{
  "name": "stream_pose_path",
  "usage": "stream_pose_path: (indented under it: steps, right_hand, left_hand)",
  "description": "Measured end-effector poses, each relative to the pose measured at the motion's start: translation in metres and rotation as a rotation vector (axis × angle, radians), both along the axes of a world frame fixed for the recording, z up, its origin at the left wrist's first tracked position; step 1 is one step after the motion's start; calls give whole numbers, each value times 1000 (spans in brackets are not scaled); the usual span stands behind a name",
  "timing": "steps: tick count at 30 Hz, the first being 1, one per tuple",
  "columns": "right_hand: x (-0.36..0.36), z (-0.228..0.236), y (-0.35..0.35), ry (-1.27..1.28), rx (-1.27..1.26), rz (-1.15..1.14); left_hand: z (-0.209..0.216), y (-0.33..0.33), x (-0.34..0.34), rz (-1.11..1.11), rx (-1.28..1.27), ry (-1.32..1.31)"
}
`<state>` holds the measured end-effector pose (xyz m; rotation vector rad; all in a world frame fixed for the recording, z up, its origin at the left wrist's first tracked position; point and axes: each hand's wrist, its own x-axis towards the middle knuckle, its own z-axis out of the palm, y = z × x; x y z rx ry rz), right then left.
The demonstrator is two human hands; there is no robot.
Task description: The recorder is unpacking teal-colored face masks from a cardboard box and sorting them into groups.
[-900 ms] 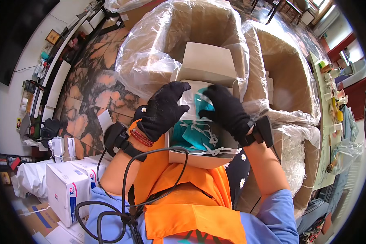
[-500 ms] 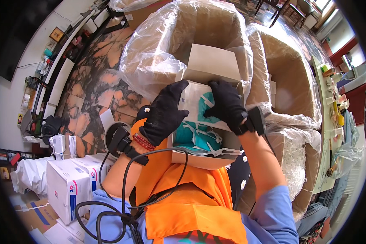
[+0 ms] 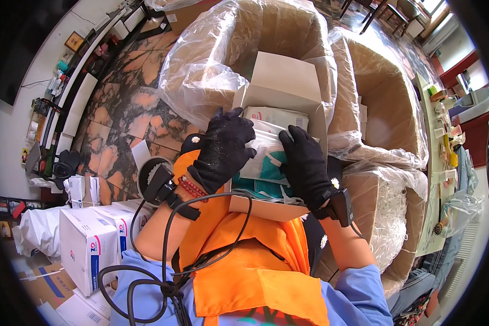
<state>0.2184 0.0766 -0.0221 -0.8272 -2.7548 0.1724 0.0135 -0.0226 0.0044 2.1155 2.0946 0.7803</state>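
On my lap stands an open cardboard carton (image 3: 264, 209) with its far flap raised. Inside it are teal folded items with white straps (image 3: 269, 188); I cannot make out their exact kind. A stack of thin white-and-teal packets (image 3: 267, 152) is pressed together between my black-gloved hands. My left hand (image 3: 223, 146) closes on its left side, with the thumb across the near face. From the right, my right hand (image 3: 304, 163) grips the other side, fingers over the top edge. Behind the stack, a white printed pack (image 3: 280, 116) lies at the carton's far end.
Beyond the carton stand plastic-lined boxes (image 3: 201, 81), another at the right (image 3: 388, 103), and one holding white shredded filler (image 3: 390, 217). White printed cartons (image 3: 87, 244) are stacked at my left. A looped black cable (image 3: 171, 293) hangs by my left arm.
The packets have been drawn toward me and tilted more upright, uncovering the white pack behind them. My right hand has come lower and nearer; my left hand has shifted slightly inward.
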Motion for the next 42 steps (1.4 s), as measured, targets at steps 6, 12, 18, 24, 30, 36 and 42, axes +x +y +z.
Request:
stream_pose_path:
  steps: [6, 12, 18, 24, 30, 36, 42]
  right_hand:
    - [-3, 19, -15, 127, -99, 110]
    - [3, 19, -23, 35, -105, 99]
    - [9, 19, -23, 257, -517, 65]
    - [7, 13, -19, 67, -265, 42]
    - [20, 38, -28, 265, -233, 80]
    - [27, 65, -46, 107, 25, 221]
    - [41, 99, -64, 125, 66, 243]
  left_hand:
    - [11, -16, 12, -28, -80, 83]
    - [10, -22, 16, -39, 119, 36]
    - [12, -18, 13, -2, -2, -87]
    - [17, -20, 16, -163, 29, -29]
    - [-8, -15, 15, 46, -46, -481]
    - [10, -3, 23, 225, 19, -513]
    - [-5, 9, -2, 348, 22, -42]
